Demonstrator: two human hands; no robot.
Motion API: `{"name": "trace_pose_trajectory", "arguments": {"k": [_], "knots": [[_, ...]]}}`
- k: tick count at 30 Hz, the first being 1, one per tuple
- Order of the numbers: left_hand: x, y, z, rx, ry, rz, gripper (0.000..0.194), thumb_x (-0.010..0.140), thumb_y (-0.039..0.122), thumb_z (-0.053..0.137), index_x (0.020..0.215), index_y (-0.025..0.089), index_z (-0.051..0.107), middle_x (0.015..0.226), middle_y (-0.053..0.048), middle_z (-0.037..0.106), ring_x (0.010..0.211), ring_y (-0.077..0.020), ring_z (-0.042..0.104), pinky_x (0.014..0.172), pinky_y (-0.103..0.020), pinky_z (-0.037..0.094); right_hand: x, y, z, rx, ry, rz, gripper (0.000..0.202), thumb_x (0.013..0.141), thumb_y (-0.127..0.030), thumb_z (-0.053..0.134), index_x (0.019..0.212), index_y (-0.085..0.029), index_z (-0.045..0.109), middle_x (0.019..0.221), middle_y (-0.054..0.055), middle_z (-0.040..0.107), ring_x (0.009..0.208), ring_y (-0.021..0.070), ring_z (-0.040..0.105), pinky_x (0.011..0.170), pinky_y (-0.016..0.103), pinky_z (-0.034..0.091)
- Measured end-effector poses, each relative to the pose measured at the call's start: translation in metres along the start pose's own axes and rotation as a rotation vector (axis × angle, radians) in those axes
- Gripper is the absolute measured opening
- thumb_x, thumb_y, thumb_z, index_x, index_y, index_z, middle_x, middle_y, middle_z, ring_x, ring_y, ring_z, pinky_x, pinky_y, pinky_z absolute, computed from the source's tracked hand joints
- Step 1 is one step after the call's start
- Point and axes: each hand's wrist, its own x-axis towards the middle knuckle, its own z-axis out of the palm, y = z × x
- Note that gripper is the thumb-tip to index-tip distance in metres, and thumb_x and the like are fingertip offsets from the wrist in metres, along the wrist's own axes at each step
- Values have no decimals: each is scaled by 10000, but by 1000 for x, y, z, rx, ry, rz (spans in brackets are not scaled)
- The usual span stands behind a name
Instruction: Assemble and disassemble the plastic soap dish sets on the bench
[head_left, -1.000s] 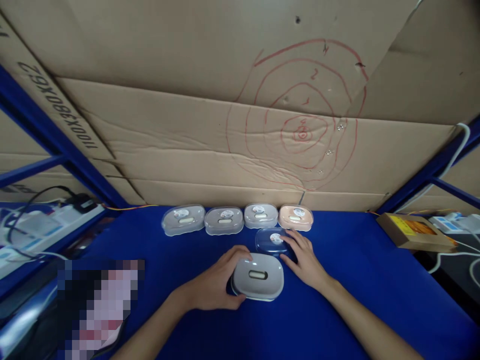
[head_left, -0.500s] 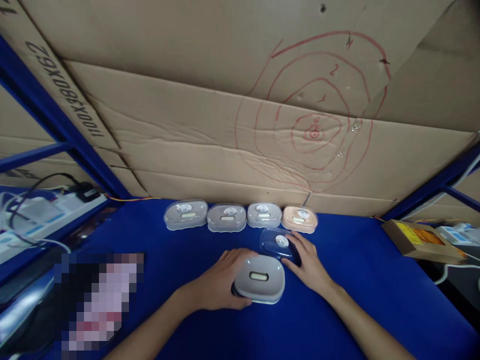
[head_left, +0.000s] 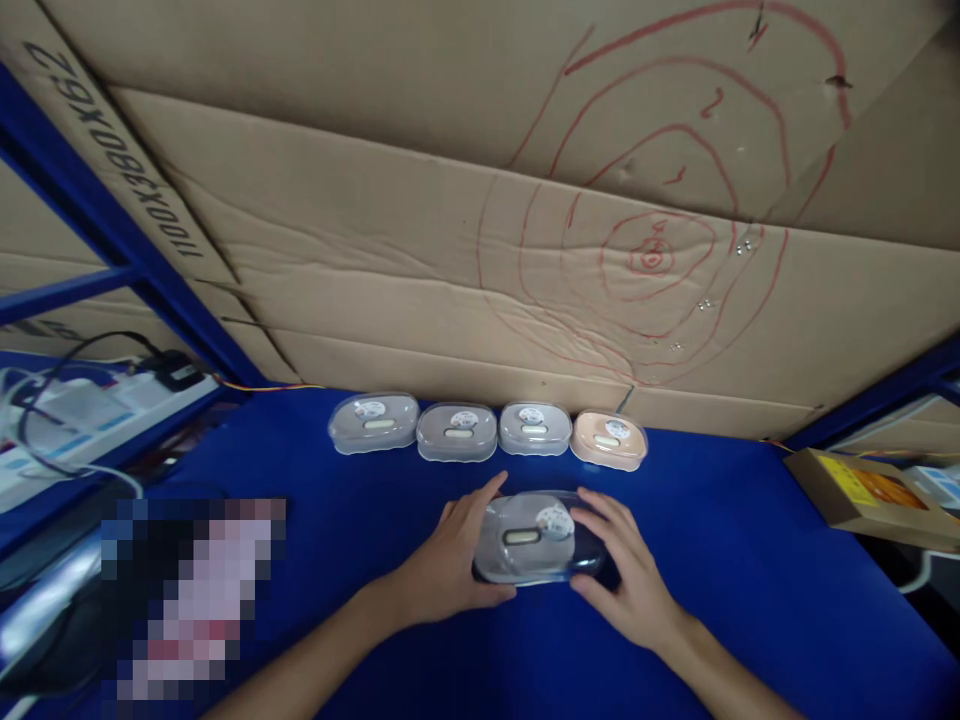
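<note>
Much of the lower left is blotted out by a pixelated block (head_left: 191,600), and the cardboard box (head_left: 874,487) at the right edge is cut off, so what lies under or past them cannot be told. Both forearms run out of the bottom of the view. Between the hands, on the blue table (head_left: 750,600), sits a grey soap box (head_left: 536,537) with a clear lid resting over it, slightly skewed toward the right; whether the lid is fully seated is hard to make out. Left hand (head_left: 450,565) clasps the box's left end, fingers curled round its edge, thumb on the far side. Right hand (head_left: 626,570) presses against the lid's right end with fingers spread. A round white sticker and a pale oval slot show through the lid. Behind, four closed boxes (head_left: 487,430) line the cardboard wall (head_left: 375,250), three grey, one peach.
</note>
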Motion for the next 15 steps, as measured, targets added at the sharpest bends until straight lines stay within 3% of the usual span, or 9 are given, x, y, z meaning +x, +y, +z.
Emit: {"name": "trace_pose_trajectory", "arguments": {"k": [4, 15], "knots": [[2, -9, 10, 12, 60, 72, 1383, 741, 532, 957, 1734, 308, 20, 1684, -228, 398, 1506, -455, 434, 1227, -667, 333, -4, -9, 10, 12, -78, -60, 624, 1027, -481, 678, 1579, -262, 488, 1655, 153, 501, 1539, 337, 477, 1205, 521, 504], [2, -13, 14, 31, 71, 94, 1391, 722, 516, 981, 1740, 336, 50, 1708, -200, 391, 1514, -463, 442, 1239, -667, 322, -2, -11, 13, 15, -131, 9, 628, 1029, -383, 693, 1605, -297, 459, 1677, 165, 465, 1552, 342, 485, 1203, 524, 531]]}}
